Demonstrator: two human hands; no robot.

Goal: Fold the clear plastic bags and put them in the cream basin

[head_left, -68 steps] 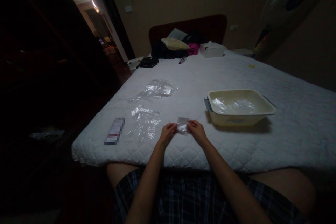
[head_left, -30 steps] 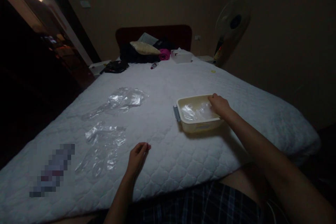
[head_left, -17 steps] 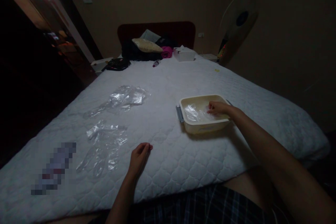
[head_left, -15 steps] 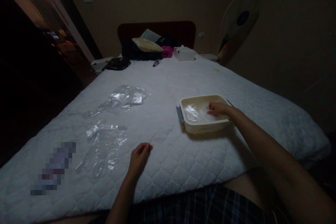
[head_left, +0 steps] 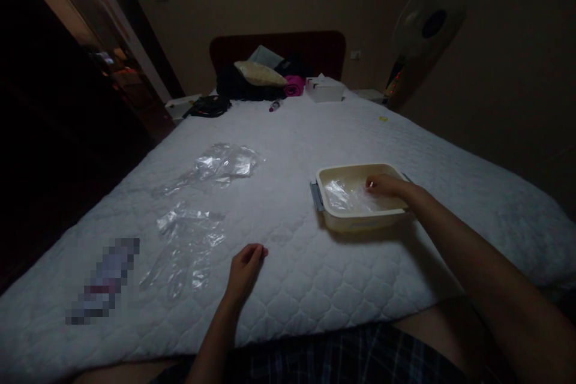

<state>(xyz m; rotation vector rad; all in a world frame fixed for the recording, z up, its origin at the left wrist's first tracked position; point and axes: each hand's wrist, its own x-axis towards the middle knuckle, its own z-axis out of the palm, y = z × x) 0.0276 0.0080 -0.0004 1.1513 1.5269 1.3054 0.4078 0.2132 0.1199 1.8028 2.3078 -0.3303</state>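
Observation:
A cream plastic bin (head_left: 366,222) with grey side handles stands on the white quilted bed (head_left: 297,288), right of centre. Clear plastic (head_left: 339,195) lies crumpled inside it. My right hand (head_left: 384,185) reaches into the bin over its right side, fingers closed on part of that clear plastic. My left hand (head_left: 246,261) rests on the quilt near the front edge, its fingers pinched together with nothing visible in them. To its left lie two crumpled clear plastic bags, a nearer one (head_left: 189,249) and a farther one (head_left: 227,163).
A pixelated item (head_left: 105,282) lies at the front left. Toward the headboard (head_left: 315,42) are a cushion (head_left: 260,74), a pink roll (head_left: 294,86), a white box (head_left: 324,90), a small bottle (head_left: 274,106) and a dark bag (head_left: 209,106). A fan (head_left: 427,24) stands at the right.
The whole view has shifted slightly, so things sit farther right. My right hand is still in the bin with its fingers a little lower and more hidden; my left hand stays on the quilt.

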